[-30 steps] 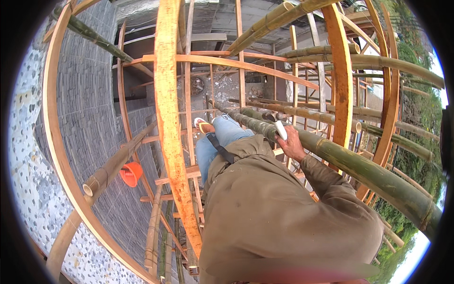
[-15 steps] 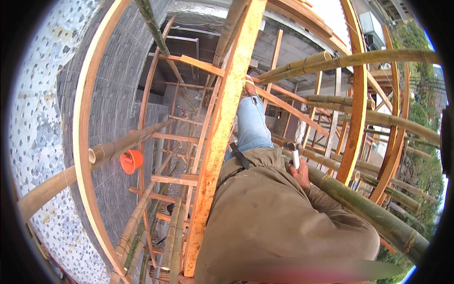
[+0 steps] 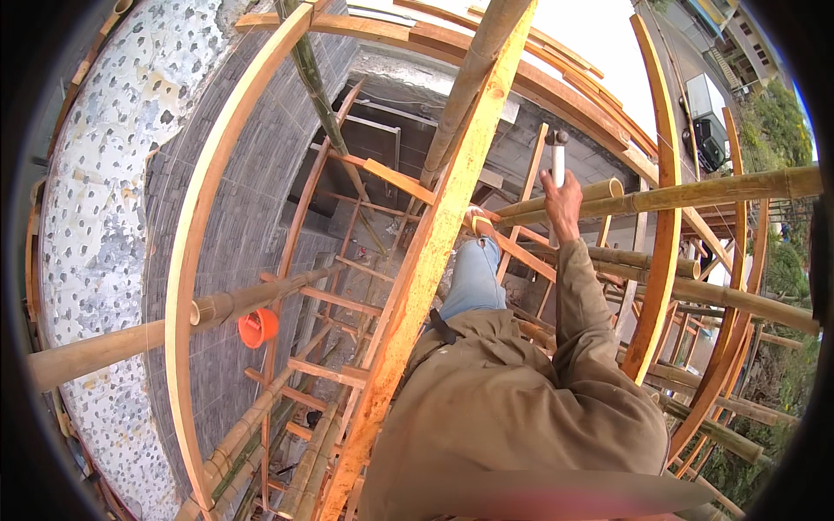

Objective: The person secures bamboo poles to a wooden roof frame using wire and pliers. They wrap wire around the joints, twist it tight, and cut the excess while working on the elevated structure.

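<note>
My right hand point(image 3: 564, 204) is closed round the white handle of a hammer point(image 3: 558, 162), held up in front of me with its dark head at the top. Close to that hand runs a bamboo pole point(image 3: 686, 193). A thick wooden beam point(image 3: 452, 195) slants upward along my left side. My left hand does not show. Below the beam, one sandalled foot point(image 3: 479, 223) of mine rests among the timbers.
An orange bucket point(image 3: 258, 328) hangs by a bamboo pole point(image 3: 252, 302) on the left. Upright timbers point(image 3: 195, 260) stand near a grey tiled wall point(image 3: 234, 165). Scaffold rungs point(image 3: 339, 300) drop toward the ground below. Rafters point(image 3: 539, 78) cross the far side, and a truck point(image 3: 708, 122) stands beyond.
My right hand has risen from beside my hip and reached forward, carrying the hammer. My left hand, partly seen at the lower edge before, is out of sight. The view has shifted.
</note>
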{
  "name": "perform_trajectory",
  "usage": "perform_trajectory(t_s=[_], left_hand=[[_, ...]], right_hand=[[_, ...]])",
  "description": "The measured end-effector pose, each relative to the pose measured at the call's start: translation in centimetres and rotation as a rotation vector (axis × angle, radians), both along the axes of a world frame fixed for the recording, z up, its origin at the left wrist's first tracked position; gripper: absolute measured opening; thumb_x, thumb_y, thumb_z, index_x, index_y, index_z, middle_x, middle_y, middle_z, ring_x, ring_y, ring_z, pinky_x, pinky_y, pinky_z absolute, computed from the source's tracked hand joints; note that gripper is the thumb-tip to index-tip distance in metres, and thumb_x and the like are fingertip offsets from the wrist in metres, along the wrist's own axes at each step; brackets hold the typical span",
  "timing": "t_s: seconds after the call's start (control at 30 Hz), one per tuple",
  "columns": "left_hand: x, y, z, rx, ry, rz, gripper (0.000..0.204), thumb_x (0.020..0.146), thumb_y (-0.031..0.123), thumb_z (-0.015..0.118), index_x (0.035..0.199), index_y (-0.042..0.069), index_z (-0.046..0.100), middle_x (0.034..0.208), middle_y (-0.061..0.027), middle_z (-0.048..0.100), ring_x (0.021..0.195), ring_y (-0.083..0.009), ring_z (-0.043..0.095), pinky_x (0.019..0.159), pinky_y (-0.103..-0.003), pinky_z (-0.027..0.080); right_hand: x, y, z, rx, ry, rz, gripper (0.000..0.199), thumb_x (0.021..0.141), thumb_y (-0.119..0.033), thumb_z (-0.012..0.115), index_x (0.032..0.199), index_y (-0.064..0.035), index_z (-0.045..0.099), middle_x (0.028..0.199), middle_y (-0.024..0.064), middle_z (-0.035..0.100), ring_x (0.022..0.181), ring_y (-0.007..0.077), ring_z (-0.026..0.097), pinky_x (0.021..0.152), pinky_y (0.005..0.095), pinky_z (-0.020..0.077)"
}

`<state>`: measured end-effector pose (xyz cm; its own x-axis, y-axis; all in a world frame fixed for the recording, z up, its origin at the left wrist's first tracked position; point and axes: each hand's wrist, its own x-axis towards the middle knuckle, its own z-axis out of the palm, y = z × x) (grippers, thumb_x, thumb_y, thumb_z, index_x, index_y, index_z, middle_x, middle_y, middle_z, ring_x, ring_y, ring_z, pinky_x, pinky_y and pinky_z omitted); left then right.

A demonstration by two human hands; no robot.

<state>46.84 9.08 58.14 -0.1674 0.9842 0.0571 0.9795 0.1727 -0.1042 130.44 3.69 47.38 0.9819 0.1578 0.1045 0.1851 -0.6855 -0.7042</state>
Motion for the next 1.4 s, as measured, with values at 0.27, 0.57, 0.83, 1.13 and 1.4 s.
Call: perform_trajectory(t_s=[0.27, 0.57, 0.83, 1.13, 1.4], left_hand=[[7.6, 4.0, 6.1, 0.003, -0.063, 0.224, 0.054, 0.1, 0.044, 0.057, 0.125, -0.003, 0.057, 0.112, -0.022, 0.06, 0.108, -0.0371, 0.057, 0.095, -0.047, 0.043], [26.3, 1.8, 1.5, -0.148, -0.697, -0.154, 0.063, 0.106, 0.051, 0.04, 0.114, -0.005, 0.065, 0.109, -0.0244, 0.068, 0.1, -0.0365, 0.065, 0.089, -0.044, 0.049], [27.5, 1.8, -0.5, -0.05, -0.441, -0.236, 0.067, 0.103, 0.056, 0.039, 0.094, -0.004, 0.07, 0.082, -0.0203, 0.071, 0.075, -0.0386, 0.068, 0.067, -0.045, 0.051], [29.1, 2.4, -1.7, -0.05, -0.38, -0.209, 0.065, 0.103, 0.055, 0.039, 0.092, 0.0, 0.071, 0.083, -0.0168, 0.071, 0.076, -0.0354, 0.069, 0.068, -0.045, 0.053], [27.5, 3.1, -2.2, -0.058, -0.391, -0.23, 0.064, 0.104, 0.054, 0.04, 0.092, 0.0, 0.071, 0.083, -0.0157, 0.071, 0.076, -0.0334, 0.069, 0.067, -0.043, 0.053]], right_hand=[[20.3, 7.6, 3.5, -0.501, -0.271, 0.308, 0.044, 0.094, -0.042, 0.062, 0.125, -0.0099, 0.064, 0.106, 0.0213, 0.071, 0.102, 0.0401, 0.067, 0.085, 0.0491, 0.0533], [27.0, 10.7, -0.7, -0.462, -0.334, 0.536, 0.045, 0.091, -0.036, 0.069, 0.127, -0.0087, 0.064, 0.111, 0.0199, 0.069, 0.104, 0.0386, 0.066, 0.087, 0.0475, 0.0529], [26.0, 7.2, -1.4, -0.424, -0.493, 0.482, 0.035, 0.088, -0.031, 0.072, 0.119, -0.0156, 0.065, 0.097, 0.0126, 0.064, 0.087, 0.0359, 0.065, 0.074, 0.0472, 0.051], [13.5, 2.5, -7.9, 0.148, -0.339, 0.12, 0.023, 0.09, -0.005, 0.067, 0.111, -0.0031, 0.057, 0.092, 0.0123, 0.061, 0.081, 0.0245, 0.062, 0.073, 0.0366, 0.0495], [12.0, -4.7, -0.2, 0.558, -0.252, -0.099, 0.027, 0.091, 0.001, 0.065, 0.114, -0.0035, 0.052, 0.095, 0.0023, 0.055, 0.085, 0.0113, 0.054, 0.075, 0.027, 0.0475]])
